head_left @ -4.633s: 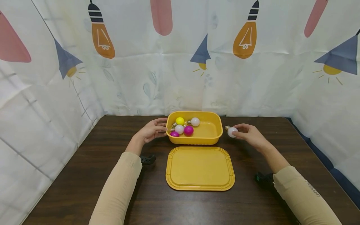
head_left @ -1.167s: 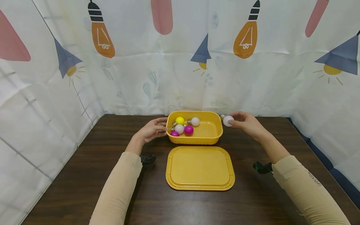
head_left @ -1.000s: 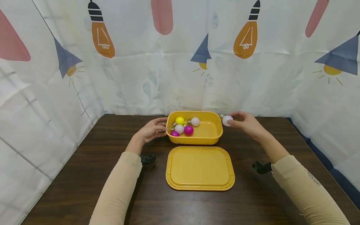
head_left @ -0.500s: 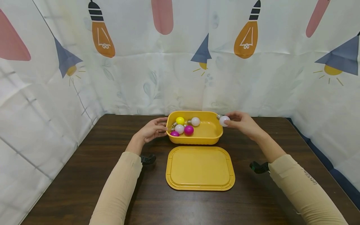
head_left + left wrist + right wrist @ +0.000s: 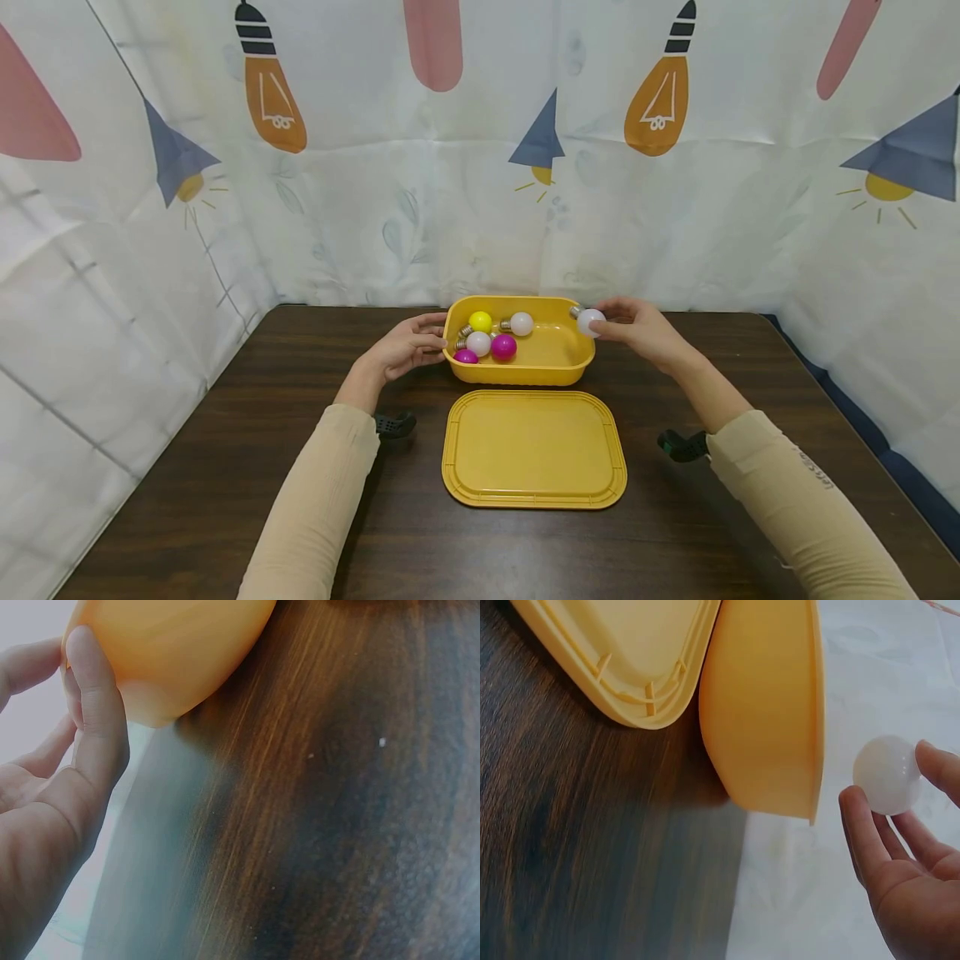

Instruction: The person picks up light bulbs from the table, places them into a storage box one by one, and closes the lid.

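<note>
My right hand (image 5: pixel 640 331) pinches a white light bulb (image 5: pixel 590 322) between thumb and fingers, its metal screw base pointing back and left. In the head view the bulb overlaps the right end of a yellow plastic box (image 5: pixel 558 373). The right wrist view has the bulb's round globe (image 5: pixel 887 774) at the fingertips, higher than the box rim. My left hand (image 5: pixel 405 346) holds the box's left end, thumb (image 5: pixel 94 675) against the outer wall and fingers at the rim. Inside the box lie white bulbs (image 5: pixel 521 324), a yellow bulb (image 5: pixel 481 322) and magenta bulbs (image 5: pixel 503 348).
A yellow lid (image 5: pixel 534 450) lies flat on the dark wooden table (image 5: pixel 525 554), just in front of the box. Behind the table's back edge hangs a white curtain (image 5: pixel 480 225) printed with lamps. Each wrist wears a dark camera mount (image 5: pixel 684 446).
Holding the white light bulb, my right hand has moved back and left, from beside the box to its right rim. The left hand, the box and the lid have stayed put.
</note>
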The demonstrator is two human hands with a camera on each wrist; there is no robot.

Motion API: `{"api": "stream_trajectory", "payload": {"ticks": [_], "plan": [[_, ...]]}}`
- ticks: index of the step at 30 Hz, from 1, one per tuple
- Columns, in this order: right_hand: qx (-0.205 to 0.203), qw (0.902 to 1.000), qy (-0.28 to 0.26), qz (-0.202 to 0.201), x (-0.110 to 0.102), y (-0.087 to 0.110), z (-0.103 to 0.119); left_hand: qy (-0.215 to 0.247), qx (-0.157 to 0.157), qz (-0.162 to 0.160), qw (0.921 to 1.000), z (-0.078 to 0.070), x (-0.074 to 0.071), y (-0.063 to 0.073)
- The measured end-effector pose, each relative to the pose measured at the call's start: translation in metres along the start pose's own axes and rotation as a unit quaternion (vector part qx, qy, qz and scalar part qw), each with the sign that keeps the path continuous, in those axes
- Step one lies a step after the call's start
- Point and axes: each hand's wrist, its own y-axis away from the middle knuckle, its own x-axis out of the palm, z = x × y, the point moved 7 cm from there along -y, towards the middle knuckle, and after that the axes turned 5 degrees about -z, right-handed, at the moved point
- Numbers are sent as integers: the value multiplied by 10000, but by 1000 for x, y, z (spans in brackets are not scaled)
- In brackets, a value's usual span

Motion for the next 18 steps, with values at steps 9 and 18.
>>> {"api": "stream_trajectory", "payload": {"ticks": [9, 18], "plan": [[-51, 10000, -54, 14, 8, -5, -3, -22, -15, -7, 10000, 1, 0, -2], [-227, 9997, 24, 4, 17, -10, 1, -82, 2, -31, 10000, 2, -1, -3]]}}
